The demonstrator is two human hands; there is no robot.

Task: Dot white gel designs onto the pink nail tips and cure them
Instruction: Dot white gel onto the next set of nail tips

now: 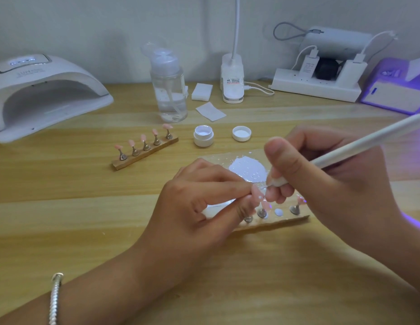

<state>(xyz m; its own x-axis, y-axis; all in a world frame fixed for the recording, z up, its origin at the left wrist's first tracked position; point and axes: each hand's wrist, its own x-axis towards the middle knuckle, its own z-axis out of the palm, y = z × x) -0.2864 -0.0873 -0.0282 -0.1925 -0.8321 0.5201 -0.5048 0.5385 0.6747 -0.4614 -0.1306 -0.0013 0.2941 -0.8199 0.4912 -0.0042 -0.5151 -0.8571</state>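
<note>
Pale wall and a wood-grain bench (63, 184) frame the work: a white curing lamp (45, 90) sits at the far left, an open gel pot (203, 136) and its lid (241, 133) stand mid-bench, and a second lamp (401, 90) glows violet at the right edge. Near the middle, the left hand (204, 198) has its grip closed, thumb and forefinger pinching a pink nail tip (257, 194) just above the near holder strip (274, 222), beside an empty magnet spot (278, 212). The right hand (321, 174) is closed in a pen grip on the dotting pen (359, 146), whose long axis runs from upper right down to lower left, its fine point touching or almost touching the held tip. A white gel smear (247, 170) lies just behind both hands, likely where the pen reloads. Five more pink tips wait on the far strip (145, 151), seemingly undotted, though too small to tell.
</note>
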